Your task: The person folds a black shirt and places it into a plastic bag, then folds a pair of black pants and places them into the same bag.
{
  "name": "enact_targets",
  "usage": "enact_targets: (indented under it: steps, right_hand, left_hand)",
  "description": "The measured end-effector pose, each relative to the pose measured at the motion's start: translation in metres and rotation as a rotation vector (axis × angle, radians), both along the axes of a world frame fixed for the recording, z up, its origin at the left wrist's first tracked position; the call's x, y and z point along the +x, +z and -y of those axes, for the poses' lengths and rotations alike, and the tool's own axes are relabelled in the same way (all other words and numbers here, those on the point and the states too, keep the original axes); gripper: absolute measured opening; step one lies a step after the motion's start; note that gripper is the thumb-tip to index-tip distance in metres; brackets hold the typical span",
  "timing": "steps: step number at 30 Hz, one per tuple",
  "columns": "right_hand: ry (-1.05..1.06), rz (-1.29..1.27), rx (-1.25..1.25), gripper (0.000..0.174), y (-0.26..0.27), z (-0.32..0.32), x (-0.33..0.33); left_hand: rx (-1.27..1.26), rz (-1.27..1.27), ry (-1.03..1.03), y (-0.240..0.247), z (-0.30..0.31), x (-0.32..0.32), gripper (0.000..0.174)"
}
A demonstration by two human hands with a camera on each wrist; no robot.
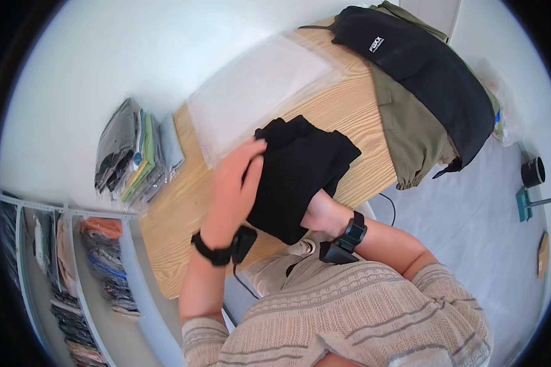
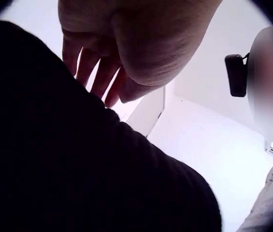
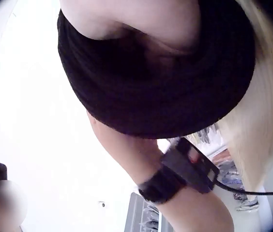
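A black cloth garment is held up over the near part of the wooden table. My left hand lies along its left edge in the head view, fingers extended and the fingertips touching the fabric. In the left wrist view the hand is beside the dark cloth, its fingers partly behind it. My right hand reaches into the garment from the lower right. The right wrist view has that hand going into a round opening of the black fabric, which hides its fingers.
Clear plastic bags lie flat at the back of the wooden table. Packaged clothes are stacked at the left. Olive garments and a black one lie at the right edge. Shelves with folded clothes stand at the lower left.
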State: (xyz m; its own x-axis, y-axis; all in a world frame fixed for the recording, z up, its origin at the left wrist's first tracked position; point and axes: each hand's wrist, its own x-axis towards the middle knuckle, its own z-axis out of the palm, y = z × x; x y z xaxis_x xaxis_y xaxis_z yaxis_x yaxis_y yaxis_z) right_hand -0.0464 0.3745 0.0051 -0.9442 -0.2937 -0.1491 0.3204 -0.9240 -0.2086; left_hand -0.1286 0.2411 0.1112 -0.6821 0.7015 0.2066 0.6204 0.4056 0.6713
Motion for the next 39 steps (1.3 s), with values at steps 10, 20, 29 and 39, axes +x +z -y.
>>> enact_targets:
  steps: [10, 20, 29, 39]
  right_hand:
    - [0.055, 0.072, 0.078, 0.036, 0.005, -0.005, 0.002]
    - [0.098, -0.005, 0.21, 0.019, 0.005, -0.089, 0.032]
    - [0.046, -0.013, 0.439, 0.008, 0.015, -0.055, 0.015]
    - [-0.273, 0.229, 0.628, 0.012, 0.008, -0.043, 0.0]
  left_hand:
    - [-0.494, -0.311, -0.05, -0.022, 0.021, 0.036, 0.053]
    - [-0.574, -0.371, -0.041, -0.043, 0.013, 0.036, 0.055]
    - [-0.234, -0.074, 0.206, -0.045, -0.022, 0.046, 0.076]
    - [-0.381, 0.02, 0.39, -0.033, -0.053, 0.046, 0.081]
